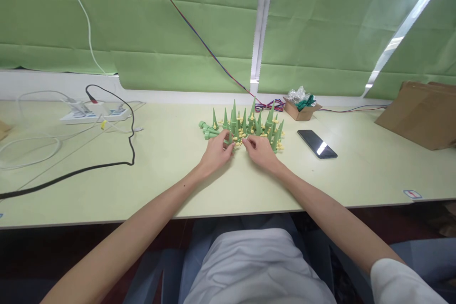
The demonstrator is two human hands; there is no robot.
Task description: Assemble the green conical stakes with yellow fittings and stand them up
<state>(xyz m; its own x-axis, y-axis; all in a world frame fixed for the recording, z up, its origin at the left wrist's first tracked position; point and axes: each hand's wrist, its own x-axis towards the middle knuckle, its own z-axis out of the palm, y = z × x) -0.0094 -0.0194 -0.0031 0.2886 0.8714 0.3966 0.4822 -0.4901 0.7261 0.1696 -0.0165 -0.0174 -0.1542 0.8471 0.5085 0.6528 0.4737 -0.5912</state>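
Note:
A cluster of green plastic cone-shaped spikes (233, 118) with small yellow valve-like pieces stands in the middle of the table, most of them upright. Several spikes (211, 136) lie on their sides at its left end. At the cluster's front edge, my left hand (216, 151) is closed around one green spike (230, 138), its point upward. My right hand (261, 151) is a short way to the right, with thumb and fingertips pinched together beside the yellow pieces. Whatever is between those fingertips is too small to make out. The two hands are apart, fingertips facing each other.
A black phone (317, 144) lies right of the cluster. Behind it are a small cardboard box (302, 113) with plastic wrap and green material, and coiled wires (272, 105). Large cardboard (420, 116) stands far right. A power strip (96, 113) and a black cable (132, 137) occupy the left.

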